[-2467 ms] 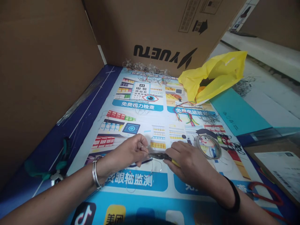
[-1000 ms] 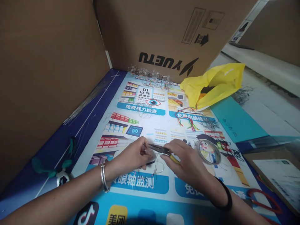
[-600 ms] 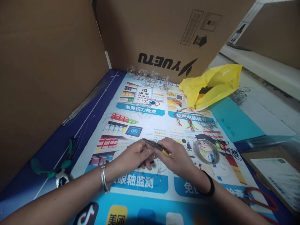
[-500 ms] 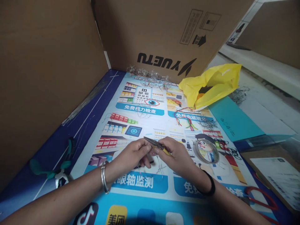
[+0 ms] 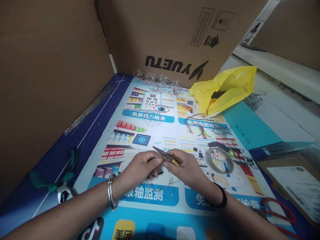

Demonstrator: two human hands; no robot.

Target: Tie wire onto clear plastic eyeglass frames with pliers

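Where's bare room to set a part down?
Best: the poster's near strip, between the left forearm and right forearm. Smaller: white patch just beyond the pliers. Crowded: thin wire this side of them; wire tangle along the far edge; tape-like ring and black loops at right.

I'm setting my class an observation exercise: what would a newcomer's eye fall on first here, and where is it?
Probably the bright yellow bag, gaping open at the far right corner of the printed poster. Next, at the centre, the right hand grips pliers close beside the left hand. Behind stands a cardboard panel with upside-down "YUETU" lettering.
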